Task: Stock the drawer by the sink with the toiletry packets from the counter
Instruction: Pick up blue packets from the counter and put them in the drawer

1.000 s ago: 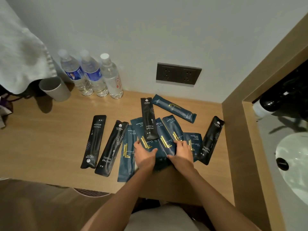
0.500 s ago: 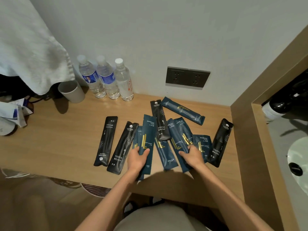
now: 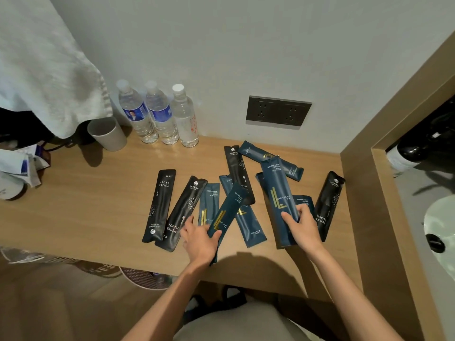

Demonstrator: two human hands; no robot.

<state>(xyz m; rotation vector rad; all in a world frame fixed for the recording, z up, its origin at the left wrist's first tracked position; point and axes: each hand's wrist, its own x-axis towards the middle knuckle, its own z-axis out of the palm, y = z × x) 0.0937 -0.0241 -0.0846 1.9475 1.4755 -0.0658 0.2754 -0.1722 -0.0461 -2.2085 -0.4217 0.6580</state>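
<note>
Currently: the wood-grain counter [image 3: 86, 217], matte and light brown, spans the middle of the frame. Long, flat, rectangular sachets with a slight sheen lie scattered at its centre-right.

Four black toothbrush packets [image 3: 160, 205], white "TOOTH BRUSH" print and a dotted pattern: two side by side at the left of the cluster, one toward the wall, one at far right. Loose blue packets [image 3: 248, 225], dark teal with a gold L mark, lie flat between them, some overlapping.

Left hand [image 3: 199, 239]: thumb on top, fingers curled beneath, pinching the lower end of a tilted blue packet [image 3: 226, 215]. Its upper end crosses in front of a black packet.

Right hand [image 3: 304, 230]: thumb across the face, fingers wrapped round the right edge of a second blue packet [image 3: 279, 200], in front of the others.

Upper left: three clear plastic water bottles [image 3: 160, 114] with white caps against the wall, a plain grey cup [image 3: 108, 134] beside them, and a hanging textured towel [image 3: 44, 65]. A dark double socket plate [image 3: 278, 112] is on the wall. A white basin [image 3: 440, 222] shows at the right edge.
</note>
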